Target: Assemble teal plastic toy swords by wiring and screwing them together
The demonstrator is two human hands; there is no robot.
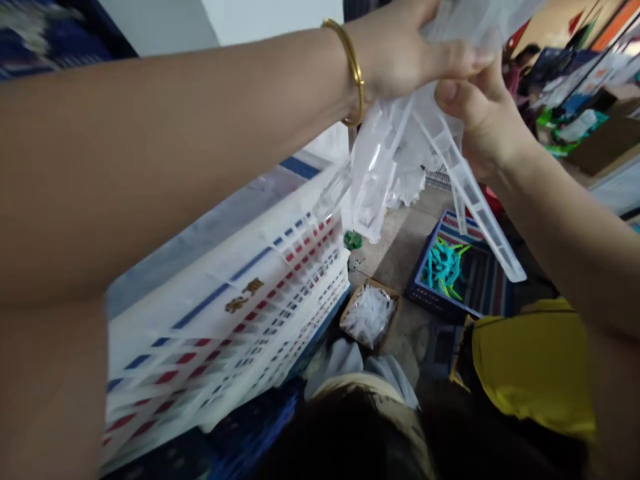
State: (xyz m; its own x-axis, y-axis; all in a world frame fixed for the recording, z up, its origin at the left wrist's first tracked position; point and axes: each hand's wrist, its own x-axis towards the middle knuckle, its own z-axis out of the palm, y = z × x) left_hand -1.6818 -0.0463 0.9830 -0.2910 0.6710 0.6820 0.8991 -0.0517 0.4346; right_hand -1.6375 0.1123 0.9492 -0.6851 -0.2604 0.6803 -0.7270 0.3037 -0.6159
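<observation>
Up near the top of the view, my left hand point(400, 57), with a gold bangle at the wrist, closes round a bunch of clear, whitish plastic pieces point(375, 180). My right hand point(487, 123) grips the same bunch from the other side, its thumb pressed on the plastic just below my left fingers. One long flat strip with ribbed recesses point(473, 190) hangs down to the right; shorter pieces dangle to the left, beside the white slotted basket point(240, 273). The upper end of the bunch runs out of view, and some fingers are hidden behind it.
On the floor stand a small cardboard box point(345, 320) of whitish plastic pieces and a blue crate point(425, 300) holding turquoise and yellow-green pieces point(444, 263). Something yellow point(535, 367) sits at lower right. A person point(523, 70) is in the right background near cardboard boxes point(603, 137).
</observation>
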